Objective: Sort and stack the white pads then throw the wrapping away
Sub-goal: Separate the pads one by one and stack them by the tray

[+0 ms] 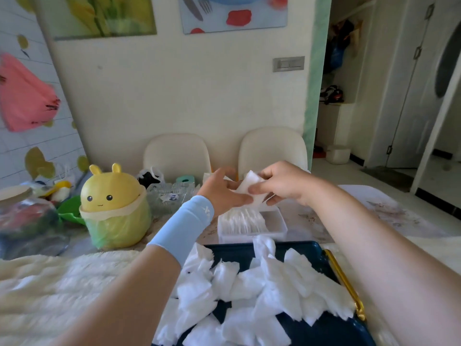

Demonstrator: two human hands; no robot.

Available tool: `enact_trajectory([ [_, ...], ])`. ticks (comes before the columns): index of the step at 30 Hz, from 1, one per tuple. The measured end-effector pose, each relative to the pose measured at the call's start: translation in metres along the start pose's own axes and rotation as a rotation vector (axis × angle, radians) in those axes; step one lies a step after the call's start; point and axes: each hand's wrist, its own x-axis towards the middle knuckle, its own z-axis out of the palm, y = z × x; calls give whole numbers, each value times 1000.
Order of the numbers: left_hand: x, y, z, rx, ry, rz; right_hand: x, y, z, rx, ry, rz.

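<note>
Many loose white pads (247, 290) lie heaped on a dark blue tray (321, 330) in front of me. Beyond it stands a clear box (279, 227) with a row of pads (243, 221) standing on edge inside. Above the box both hands hold a small stack of white pads (250, 186). My left hand (224, 191), with a light blue sleeve on the forearm, lies under the stack with the thumb on it. My right hand (284, 183) pinches the stack from the right side.
A yellow bunny-faced bin (112, 196) lined with a green bag stands left of the box. Glass dishes (172, 196), a jar (27, 216) and clutter fill the table's left. A white fluffy cloth (62, 283) covers the near edge. Two cream chairs (177, 153) stand behind.
</note>
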Motion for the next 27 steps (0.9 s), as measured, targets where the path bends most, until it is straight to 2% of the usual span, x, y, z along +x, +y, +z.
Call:
enact_trajectory([
  [5,48,-3,30,287,9,15,34,35,-23,-157,110,170],
  [9,64,-15,51,825,-210,23,56,59,-17,-301,137,271],
  [12,76,-29,65,968,-296,-71,68,69,-9,-363,117,310],
  [18,82,-41,69,1121,-257,102,73,71,7,-615,74,328],
  [24,82,-51,65,1124,-243,105,72,63,29,-953,163,302],
  [27,80,-54,62,1049,-245,112,72,59,41,-1007,150,302],
])
